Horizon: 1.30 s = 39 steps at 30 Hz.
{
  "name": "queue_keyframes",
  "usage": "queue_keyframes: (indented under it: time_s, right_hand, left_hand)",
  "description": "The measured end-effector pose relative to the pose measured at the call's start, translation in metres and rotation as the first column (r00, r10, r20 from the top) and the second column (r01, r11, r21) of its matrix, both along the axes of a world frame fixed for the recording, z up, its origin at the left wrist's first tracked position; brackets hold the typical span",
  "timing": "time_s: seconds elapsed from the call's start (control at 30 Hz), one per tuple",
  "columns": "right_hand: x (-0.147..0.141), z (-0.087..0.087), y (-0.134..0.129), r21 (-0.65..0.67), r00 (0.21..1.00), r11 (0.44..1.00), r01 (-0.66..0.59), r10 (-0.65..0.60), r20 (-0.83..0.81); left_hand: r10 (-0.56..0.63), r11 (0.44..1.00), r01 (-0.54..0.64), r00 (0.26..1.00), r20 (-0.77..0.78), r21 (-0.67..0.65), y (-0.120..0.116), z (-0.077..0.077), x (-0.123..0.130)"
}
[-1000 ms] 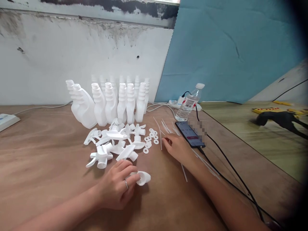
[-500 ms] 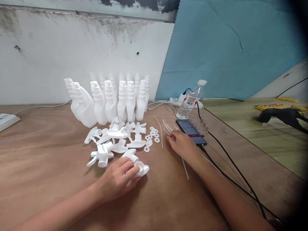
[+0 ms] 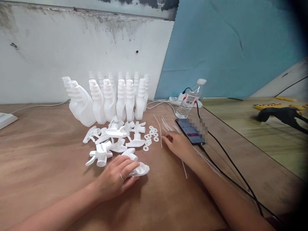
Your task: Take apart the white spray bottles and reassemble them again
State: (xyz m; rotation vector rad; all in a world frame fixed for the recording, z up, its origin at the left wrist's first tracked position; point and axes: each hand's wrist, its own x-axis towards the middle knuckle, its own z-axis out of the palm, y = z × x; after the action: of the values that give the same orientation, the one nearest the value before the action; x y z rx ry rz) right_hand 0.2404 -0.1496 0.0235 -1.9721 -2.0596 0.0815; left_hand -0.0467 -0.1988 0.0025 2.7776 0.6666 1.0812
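Observation:
My left hand is closed around a white trigger sprayer head, its underside turned up, low over the table. Beside those fingers lies another sprayer head, partly covered. My right hand is curled, palm down, over several thin clear tubes. Its thumb and forefinger are bent together; whether a tube is between them is hidden. One tube sticks out from under this hand. Between the hands lie several small white ring washers. A pile of sprayer heads spreads beyond my left hand.
Several white bottles stand in rows by the wall. Right of them are a tilted clear water bottle and a phone with a black cable. A white box lies at the left edge.
My left hand has turned the sprayer head so its round cap opening no longer faces up. My right hand has shifted slightly left, and more tubes show beside its wrist.

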Motion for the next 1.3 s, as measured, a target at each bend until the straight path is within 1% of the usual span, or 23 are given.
queue_keyframes:
  time_s: [0.13,0.27,0.33,0.37,0.4,0.43,0.47,0.5,0.57,0.6,0.63,0.67,0.7,0.77,0.83,0.93,1.03,1.1,1.13,1.23,1.3]
  right_hand:
    - [-0.004,-0.006,-0.001,-0.045,1.0,0.999,-0.021,0.019,-0.024]
    - [0.003,-0.011,0.002,-0.119,0.997,0.99,0.075,-0.07,0.039]
    - [0.007,-0.01,0.004,-0.146,0.992,0.981,0.128,-0.124,0.031]
    - [0.007,-0.009,0.005,-0.145,0.99,0.979,0.142,-0.144,-0.006]
    - [0.006,-0.007,0.004,-0.13,0.985,0.981,0.145,-0.155,-0.077]
    - [0.004,-0.004,0.003,-0.11,0.97,0.984,0.139,-0.158,-0.184]
    - [0.001,0.0,0.002,-0.099,0.935,0.987,0.123,-0.149,-0.323]
    - [-0.003,0.004,0.0,-0.103,0.869,0.99,0.092,-0.13,-0.478]
    - [-0.011,0.012,-0.005,-0.121,0.663,0.993,-0.014,-0.081,-0.744]
    - [-0.016,0.015,-0.008,-0.121,0.561,0.99,-0.072,-0.059,-0.826]
    - [-0.02,0.018,-0.011,-0.112,0.486,0.986,-0.127,-0.037,-0.873]
    - [-0.024,0.019,-0.013,-0.096,0.441,0.981,-0.168,-0.012,-0.897]
    - [-0.027,0.02,-0.016,-0.081,0.421,0.977,-0.196,0.01,-0.907]
    - [-0.034,0.02,-0.02,-0.07,0.41,0.968,-0.241,0.036,-0.911]
    - [-0.041,0.02,-0.024,-0.054,0.382,0.957,-0.286,0.062,-0.922]
    - [-0.05,0.02,-0.031,-0.003,0.305,0.933,-0.36,0.115,-0.945]
    - [-0.057,0.019,-0.037,0.088,0.215,0.9,-0.426,0.195,-0.957]
    - [-0.059,0.018,-0.041,0.148,0.171,0.876,-0.459,0.251,-0.953]
    - [-0.06,0.018,-0.043,0.168,0.163,0.868,-0.468,0.272,-0.948]
    - [-0.061,0.016,-0.048,0.211,0.159,0.847,-0.488,0.324,-0.933]
    - [-0.062,0.014,-0.05,0.238,0.159,0.818,-0.523,0.368,-0.916]
  left_hand:
    - [0.016,0.998,-0.016,1.0,0.01,-0.053,0.0,0.001,0.0]
    - [0.003,0.999,-0.003,1.0,-0.015,-0.045,0.0,0.003,0.0]
    - [0.002,0.999,-0.003,1.0,-0.016,-0.044,0.0,0.003,0.001]
    - [0.003,0.999,-0.004,1.0,-0.014,-0.043,0.001,0.003,0.001]
    - [0.004,0.999,-0.004,1.0,-0.011,-0.043,0.001,0.003,0.001]
    - [0.006,0.999,-0.007,1.0,-0.008,-0.043,0.001,0.003,0.002]
    - [0.009,0.999,-0.009,1.0,-0.008,-0.044,0.001,0.003,0.002]
    - [0.011,0.999,-0.012,1.0,-0.01,-0.044,0.0,0.003,0.001]
    - [0.009,0.999,-0.01,1.0,-0.023,-0.036,0.0,0.004,0.001]
    - [0.005,1.0,-0.006,0.999,-0.034,-0.028,0.0,0.004,0.001]
    - [0.003,1.0,-0.004,0.999,-0.048,-0.019,-0.001,0.005,0.001]
    - [0.0,1.0,-0.001,0.998,-0.067,-0.013,-0.001,0.007,0.001]
    - [0.002,1.0,-0.003,0.996,-0.087,-0.012,-0.001,0.008,0.002]
    - [0.012,1.0,-0.015,0.99,-0.138,-0.023,-0.001,0.011,0.004]
    - [0.014,0.999,-0.022,0.983,-0.184,-0.045,-0.001,0.014,0.006]
    - [0.009,0.998,-0.023,0.978,-0.209,-0.064,0.0,0.016,0.01]
    - [0.006,0.998,-0.019,0.98,-0.201,-0.062,0.0,0.015,0.01]
    - [0.003,0.998,-0.015,0.983,-0.183,-0.062,0.0,0.012,0.01]
    - [0.001,0.998,-0.012,0.987,-0.16,-0.069,0.0,0.01,0.01]
    - [0.011,0.993,-0.017,0.999,-0.051,-0.118,0.0,0.007,0.009]
    - [0.026,0.989,-0.025,1.0,0.005,-0.145,-0.001,0.006,0.009]
